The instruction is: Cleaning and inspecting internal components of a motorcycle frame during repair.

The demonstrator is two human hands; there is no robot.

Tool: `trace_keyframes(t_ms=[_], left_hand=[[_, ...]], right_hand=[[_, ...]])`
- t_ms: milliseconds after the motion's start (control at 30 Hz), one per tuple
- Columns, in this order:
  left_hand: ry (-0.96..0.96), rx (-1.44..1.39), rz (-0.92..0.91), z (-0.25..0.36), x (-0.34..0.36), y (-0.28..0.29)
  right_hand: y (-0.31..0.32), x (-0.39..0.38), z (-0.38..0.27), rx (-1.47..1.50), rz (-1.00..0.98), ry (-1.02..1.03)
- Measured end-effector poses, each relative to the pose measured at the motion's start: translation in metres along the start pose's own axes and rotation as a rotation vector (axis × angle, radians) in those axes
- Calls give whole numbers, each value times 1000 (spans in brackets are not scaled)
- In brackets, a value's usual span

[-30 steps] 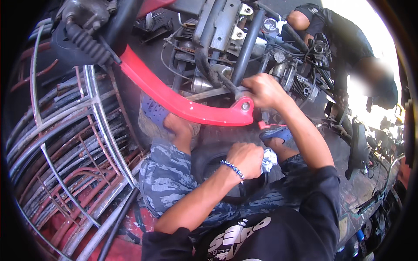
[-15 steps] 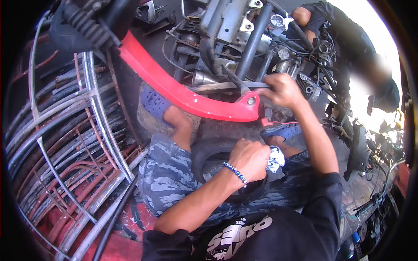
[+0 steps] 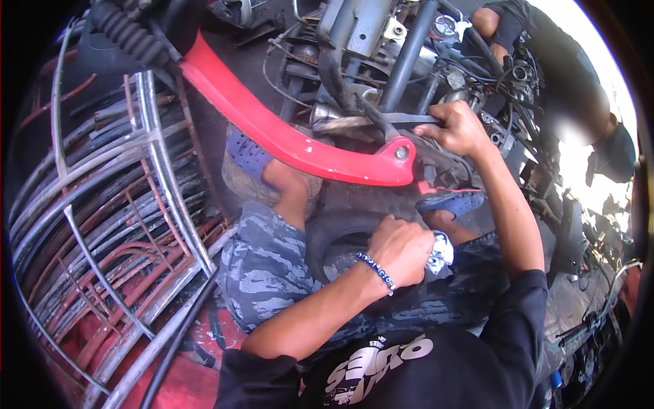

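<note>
Clenching a crumpled white cloth (image 3: 441, 253), the left hand (image 3: 402, 251) hangs between the knees. Beyond it, a curved red part (image 3: 272, 133) arcs across from the upper left. Just past its right end, the right hand (image 3: 459, 129) grips one end of a flat metal bar (image 3: 417, 119). Farther off are a grey tubular frame (image 3: 409, 54) and a dark-clothed co-worker (image 3: 562, 51).

The curved bar (image 3: 272, 131) is red, the cloth (image 3: 441, 253) white and blue, the shorts (image 3: 266, 269) camouflage.
</note>
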State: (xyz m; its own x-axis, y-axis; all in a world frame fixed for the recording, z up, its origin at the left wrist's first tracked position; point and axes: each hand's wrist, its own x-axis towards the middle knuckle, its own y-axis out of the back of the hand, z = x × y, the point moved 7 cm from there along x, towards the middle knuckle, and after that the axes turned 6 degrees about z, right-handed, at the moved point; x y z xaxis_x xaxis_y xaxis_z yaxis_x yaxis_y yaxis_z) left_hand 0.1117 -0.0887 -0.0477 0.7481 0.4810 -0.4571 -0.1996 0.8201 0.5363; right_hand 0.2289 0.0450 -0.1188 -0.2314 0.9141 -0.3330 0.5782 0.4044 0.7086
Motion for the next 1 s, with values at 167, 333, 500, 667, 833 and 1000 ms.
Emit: trace_keyframes(t_ms=[167, 333, 500, 667, 833, 1000], left_hand=[[25, 25, -51, -3, 0, -8], [-28, 20, -67, 9, -2, -7], [-24, 37, -41, 9, -1, -2], [-35, 33, -28, 12, 0, 0], [-2, -53, -22, 0, 5, 0], [79, -13, 3, -17, -2, 0]], right_hand=[[-1, 1, -18, -116, 68, 196], [0, 8, -37, -178, 104, 187], [6, -10, -7, -124, -37, -9], [-45, 11, -63, -111, 87, 254], [-21, -29, -26, -262, 44, 156], [41, -83, 4, -242, 92, -138]])
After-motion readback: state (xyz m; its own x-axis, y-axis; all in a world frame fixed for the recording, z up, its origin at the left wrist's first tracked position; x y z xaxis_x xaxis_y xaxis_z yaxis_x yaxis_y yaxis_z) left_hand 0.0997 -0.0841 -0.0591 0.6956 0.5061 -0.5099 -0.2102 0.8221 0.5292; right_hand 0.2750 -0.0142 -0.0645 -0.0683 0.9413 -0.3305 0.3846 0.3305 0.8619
